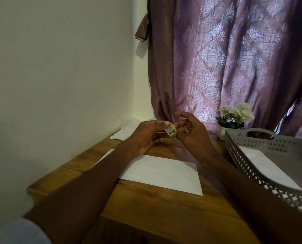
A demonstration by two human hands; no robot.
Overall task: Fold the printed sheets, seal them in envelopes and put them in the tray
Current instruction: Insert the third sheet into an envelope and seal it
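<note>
Left hand grips tape roll mid-frame; right hand fingers curled, picking its end to seal envelope below.

You have two hands raised over the table: your left hand and your right hand. Between them is one small roll of tape. One white envelope lies near you on the one wooden table. Two more white papers show at the left, one near and one far. At the right stands one grey tray holding one white envelope. One pot of white flowers stands far right.
</note>
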